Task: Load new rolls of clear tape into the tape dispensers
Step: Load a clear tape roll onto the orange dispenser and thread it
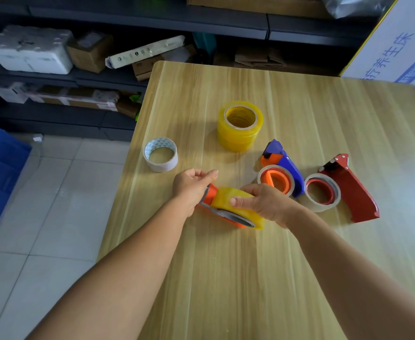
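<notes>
Two dispensers already look loaded: the blue-and-orange dispenser (282, 168) and the red dispenser (349, 190), both lying on their sides just right of the hands, each carry a clear roll on the hub. The third is in progress. The left hand (191, 186) grips the handle end of an orange dispenser (210, 193), fingers curled round it, while the right hand (263, 202) clasps a yellowish clear tape roll (236, 204) against its hub — whether the roll is fully seated I cannot tell. Threading the tape end likely remains.

Beyond the hands on the pale wood-grain worktop (226, 278) stands a tall glossy stack of yellow rolls (239, 130), cylindrical and translucent. Left of that stack lies a white cardboard core (161, 154) — thin-walled, matte, apparently spent.
</notes>
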Available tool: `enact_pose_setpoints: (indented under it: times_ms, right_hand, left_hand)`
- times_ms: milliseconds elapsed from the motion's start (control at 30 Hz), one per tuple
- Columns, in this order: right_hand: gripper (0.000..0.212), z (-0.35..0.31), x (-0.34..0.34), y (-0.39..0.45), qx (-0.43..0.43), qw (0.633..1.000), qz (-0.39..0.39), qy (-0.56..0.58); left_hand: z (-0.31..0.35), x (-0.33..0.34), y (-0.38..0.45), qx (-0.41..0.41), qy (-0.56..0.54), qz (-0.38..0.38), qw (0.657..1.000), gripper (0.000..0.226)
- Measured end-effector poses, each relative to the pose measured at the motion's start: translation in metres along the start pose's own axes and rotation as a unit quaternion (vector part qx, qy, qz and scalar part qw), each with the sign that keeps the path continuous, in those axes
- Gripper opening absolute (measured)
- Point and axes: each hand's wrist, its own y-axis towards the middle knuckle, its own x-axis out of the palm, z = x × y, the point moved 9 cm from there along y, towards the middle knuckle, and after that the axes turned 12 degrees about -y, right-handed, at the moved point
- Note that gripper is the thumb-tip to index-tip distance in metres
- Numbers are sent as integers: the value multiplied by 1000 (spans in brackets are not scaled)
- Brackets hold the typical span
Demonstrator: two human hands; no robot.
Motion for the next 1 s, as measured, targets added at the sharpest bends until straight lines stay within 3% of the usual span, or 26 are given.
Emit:
enact_pose_setpoints:
  times_ms: [100, 300, 533, 733, 1000]
  right_hand:
    - [48, -4, -5, -1, -27, 998, 31, 39]
    - [59, -14, -3, -4, -68, 994, 39, 73]
    - [82, -22, -3, -10, -73, 991, 64, 87]
    - [99, -31, -2, -14, -100, 990, 68, 70]
    - [111, -44, -3, -25, -130, 989, 40, 49]
  left_hand:
    - [26, -2, 0, 49, -36, 11, 998, 22]
    - [70, -1, -6, 113, -132, 11, 985, 20]
    - [103, 9, -13, 216, -16, -12, 976, 21]
    - [133, 29, -32, 313, 94, -60, 943, 23]
    - [135, 34, -36, 315, 227, -43, 921, 41]
